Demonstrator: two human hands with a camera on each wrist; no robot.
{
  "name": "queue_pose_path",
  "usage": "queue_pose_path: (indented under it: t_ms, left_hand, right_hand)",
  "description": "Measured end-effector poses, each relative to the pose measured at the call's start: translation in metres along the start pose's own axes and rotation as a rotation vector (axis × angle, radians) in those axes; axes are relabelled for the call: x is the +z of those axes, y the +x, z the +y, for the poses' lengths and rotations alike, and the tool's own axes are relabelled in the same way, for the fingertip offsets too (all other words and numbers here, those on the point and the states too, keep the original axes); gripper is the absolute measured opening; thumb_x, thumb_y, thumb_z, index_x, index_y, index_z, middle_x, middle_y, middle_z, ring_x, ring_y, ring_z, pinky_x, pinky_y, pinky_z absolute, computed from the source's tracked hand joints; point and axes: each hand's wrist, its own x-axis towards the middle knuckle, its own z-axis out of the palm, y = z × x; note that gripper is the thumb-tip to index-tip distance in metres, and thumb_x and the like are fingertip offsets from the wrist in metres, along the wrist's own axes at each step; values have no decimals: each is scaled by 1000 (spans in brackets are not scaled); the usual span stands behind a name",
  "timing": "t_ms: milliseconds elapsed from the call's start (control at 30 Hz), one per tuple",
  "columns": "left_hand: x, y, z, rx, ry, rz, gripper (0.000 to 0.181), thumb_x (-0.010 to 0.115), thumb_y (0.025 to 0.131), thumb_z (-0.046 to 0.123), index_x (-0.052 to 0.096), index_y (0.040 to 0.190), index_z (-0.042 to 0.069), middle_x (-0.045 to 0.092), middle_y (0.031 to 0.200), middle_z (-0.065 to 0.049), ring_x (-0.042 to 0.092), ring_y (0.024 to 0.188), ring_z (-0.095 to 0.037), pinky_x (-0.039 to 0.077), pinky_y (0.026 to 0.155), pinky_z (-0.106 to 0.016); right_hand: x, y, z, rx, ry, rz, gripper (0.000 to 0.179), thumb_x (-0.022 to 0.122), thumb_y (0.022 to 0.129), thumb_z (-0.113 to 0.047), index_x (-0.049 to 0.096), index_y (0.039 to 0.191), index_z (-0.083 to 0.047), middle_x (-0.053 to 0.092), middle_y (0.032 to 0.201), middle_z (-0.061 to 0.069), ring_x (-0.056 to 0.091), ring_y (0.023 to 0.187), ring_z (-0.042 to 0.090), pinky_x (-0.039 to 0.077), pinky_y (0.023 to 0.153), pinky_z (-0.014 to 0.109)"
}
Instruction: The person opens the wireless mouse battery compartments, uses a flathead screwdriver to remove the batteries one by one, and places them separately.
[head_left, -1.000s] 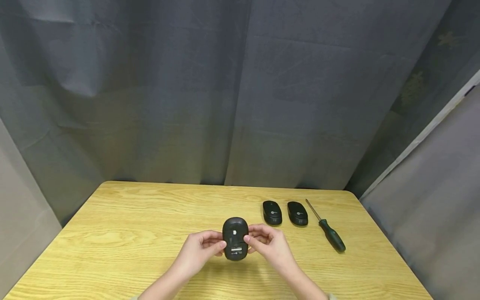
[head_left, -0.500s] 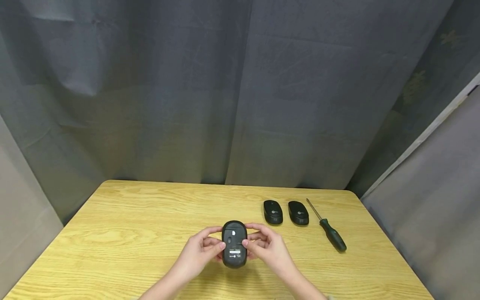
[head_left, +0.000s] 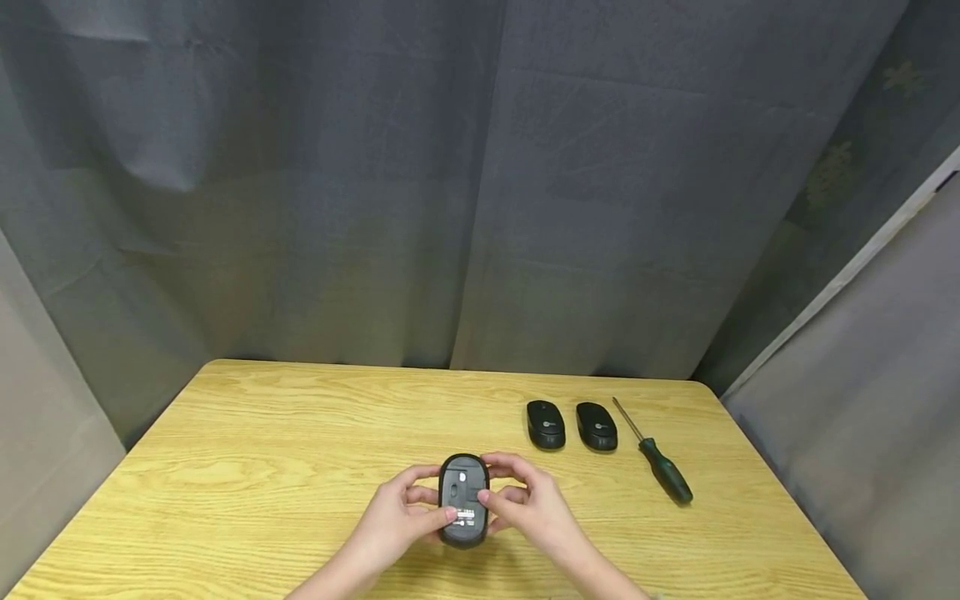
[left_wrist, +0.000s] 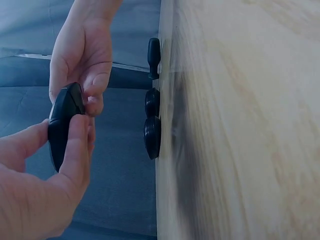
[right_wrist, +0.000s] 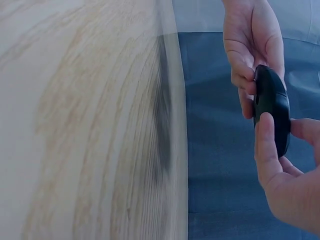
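Observation:
A black computer mouse (head_left: 465, 492) is held up over the near middle of the table, its underside with a white label turned to the head camera. My left hand (head_left: 397, 515) grips its left edge, the thumb lying across the underside near the label. On the opposite edge my right hand (head_left: 531, 507) pinches it, thumb on the underside and fingers behind. In the left wrist view the mouse (left_wrist: 65, 122) stands on edge between both hands, raised off the tabletop. The right wrist view shows the mouse (right_wrist: 271, 107) from its other side.
Two more black mice, a left one (head_left: 546, 425) and a right one (head_left: 597, 427), sit side by side at the back right of the wooden table (head_left: 262, 467). Right of them lies a screwdriver (head_left: 663, 471) with a dark green handle. Grey curtains (head_left: 337, 208) hang behind.
Both hands have brought the mouse slightly lower and to the left, tilting its underside further up. My left thumb has slid farther in over the underside.

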Motion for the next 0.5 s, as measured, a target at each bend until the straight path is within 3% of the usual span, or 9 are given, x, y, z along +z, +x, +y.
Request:
queue_pose_path:
  t_ms: [267, 500]
  left_hand:
    - [-2, -3, -2, -26, 5, 15, 71, 76, 78, 15, 40, 135, -6, 66, 95, -13, 68, 80, -22, 59, 69, -39]
    - [-4, -4, -1, -43, 2, -15, 72, 76, 79, 17, 38, 136, -6, 67, 95, -12, 69, 81, -23, 59, 70, -41]
  right_hand:
    - [1, 12, 2, 18, -83, 7, 42, 71, 84, -16, 57, 121, -3, 58, 112, 16, 66, 77, 16, 59, 63, 42]
    - [1, 23, 4, 9, -143, -12, 37, 72, 83, -15, 61, 116, -2, 61, 110, 12, 64, 73, 16, 57, 59, 46]
